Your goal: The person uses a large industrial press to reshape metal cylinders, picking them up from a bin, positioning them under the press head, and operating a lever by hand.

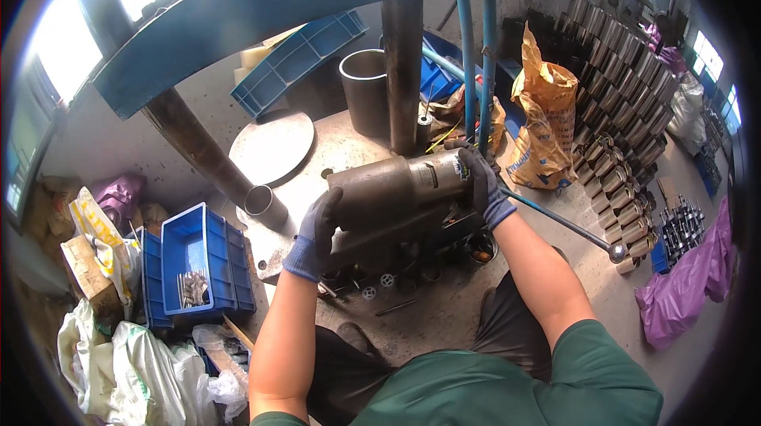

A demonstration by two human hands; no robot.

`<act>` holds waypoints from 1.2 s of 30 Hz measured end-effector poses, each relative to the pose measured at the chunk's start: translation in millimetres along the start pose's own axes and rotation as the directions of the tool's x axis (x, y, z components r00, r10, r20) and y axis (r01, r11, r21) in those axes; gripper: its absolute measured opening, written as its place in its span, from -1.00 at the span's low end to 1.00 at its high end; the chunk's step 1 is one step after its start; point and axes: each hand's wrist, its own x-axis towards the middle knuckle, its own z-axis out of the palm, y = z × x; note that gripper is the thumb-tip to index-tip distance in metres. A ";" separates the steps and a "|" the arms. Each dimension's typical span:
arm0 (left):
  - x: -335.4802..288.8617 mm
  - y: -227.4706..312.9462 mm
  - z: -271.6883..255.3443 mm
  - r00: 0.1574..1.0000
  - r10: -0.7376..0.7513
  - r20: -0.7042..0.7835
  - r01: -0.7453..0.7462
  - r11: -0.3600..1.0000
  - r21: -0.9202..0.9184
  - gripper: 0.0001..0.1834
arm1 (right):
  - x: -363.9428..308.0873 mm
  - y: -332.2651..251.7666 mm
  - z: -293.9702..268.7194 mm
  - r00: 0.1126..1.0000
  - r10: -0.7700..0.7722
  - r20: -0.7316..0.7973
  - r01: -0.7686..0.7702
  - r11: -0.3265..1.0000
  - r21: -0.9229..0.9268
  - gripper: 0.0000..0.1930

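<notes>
A large dark metal cylinder lies on its side between my gloved hands, in front of the press. It narrows to a shinier section with a small label at its right end. My left hand, in a grey and blue glove, grips the left end. My right hand is wrapped round the right end, in a matching glove. Some fingers of both hands are hidden. Directly below it is another dark rounded metal part, and I cannot tell whether the two touch.
Overhead runs a blue press beam on dark posts. A round plate and a short tube rest on the pale base. Blue bins stand left. At right are a paper sack, stacked metal cylinders and a long ball-ended lever.
</notes>
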 end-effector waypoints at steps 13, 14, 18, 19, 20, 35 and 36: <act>25.2 -10.2 -4.0 0.870 -0.410 0.274 0.417 0.316 -0.852 -0.34 | -4.4 -0.7 1.4 0.999 0.004 0.054 -0.013 0.986 0.164 -0.52; 24.2 -4.1 -1.8 0.875 -0.396 0.278 0.412 0.309 -0.857 -0.34 | -4.3 -1.3 1.2 0.999 0.006 0.050 -0.015 0.986 0.167 -0.52; 24.1 12.1 8.7 0.876 -0.414 0.248 0.408 0.362 -0.838 -0.33 | 1.4 0.7 0.9 0.998 -0.059 0.002 0.059 0.997 0.058 -0.53; 24.4 8.8 10.2 0.873 -0.419 0.248 0.411 0.362 -0.837 -0.33 | 3.1 1.7 0.0 0.998 -0.062 0.003 0.062 0.997 0.034 -0.53; 23.8 6.9 11.5 0.871 -0.416 0.262 0.425 0.371 -0.826 -0.32 | 3.2 0.2 0.3 0.998 -0.061 0.005 0.060 0.997 0.041 -0.53; 5.5 5.4 31.0 0.844 -0.346 0.411 0.490 0.185 -0.852 -0.23 | -9.0 5.6 -6.1 0.997 -0.081 0.005 0.080 0.994 0.072 -0.49; 3.6 -1.6 31.8 0.854 -0.352 0.384 0.472 0.211 -0.856 -0.23 | -6.1 7.5 -7.0 0.995 -0.095 0.006 0.095 0.994 0.053 -0.49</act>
